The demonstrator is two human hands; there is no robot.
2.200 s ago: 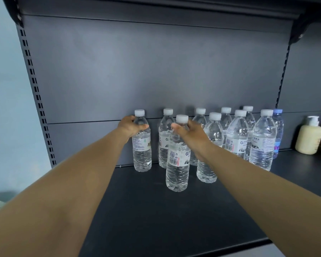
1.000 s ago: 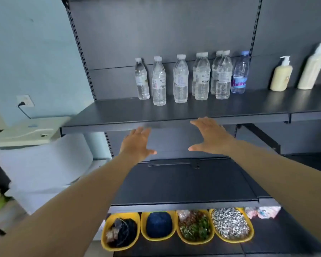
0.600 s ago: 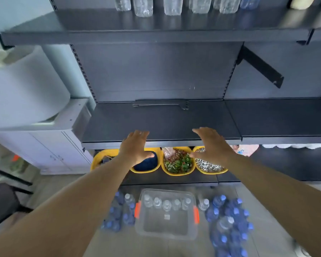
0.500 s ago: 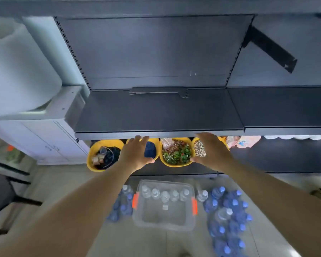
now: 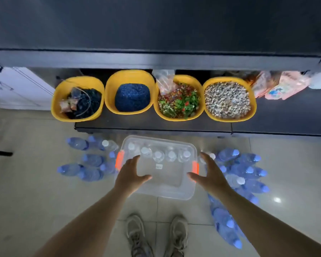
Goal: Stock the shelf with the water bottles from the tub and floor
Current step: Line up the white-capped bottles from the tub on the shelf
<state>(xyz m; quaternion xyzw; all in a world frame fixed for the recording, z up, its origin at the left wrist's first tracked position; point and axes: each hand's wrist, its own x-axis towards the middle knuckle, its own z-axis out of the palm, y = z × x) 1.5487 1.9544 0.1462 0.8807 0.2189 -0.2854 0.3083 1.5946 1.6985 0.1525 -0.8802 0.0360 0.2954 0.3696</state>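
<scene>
A clear plastic tub (image 5: 174, 192) with orange latches stands on the tiled floor below me. Several white-capped water bottles (image 5: 158, 154) stand upright along its far side. Blue-capped bottles lie on the floor left of the tub (image 5: 90, 160) and right of it (image 5: 248, 175). My left hand (image 5: 131, 173) hovers over the tub's left side with fingers spread and holds nothing. My right hand (image 5: 208, 173) hovers over the tub's right edge, also spread and empty. The stocked shelf is out of view.
A dark shelf edge (image 5: 156, 60) crosses the top. Under it, a low shelf carries four yellow bins (image 5: 130, 76) of mixed goods and some packets (image 5: 278, 86). A white cabinet (image 5: 17, 86) stands at the left. My shoes (image 5: 156, 236) are near the tub.
Both hands let go of the bottles on the upper shelf. My view swung down past the shelves to the floor, and both open hands came down over the tub.
</scene>
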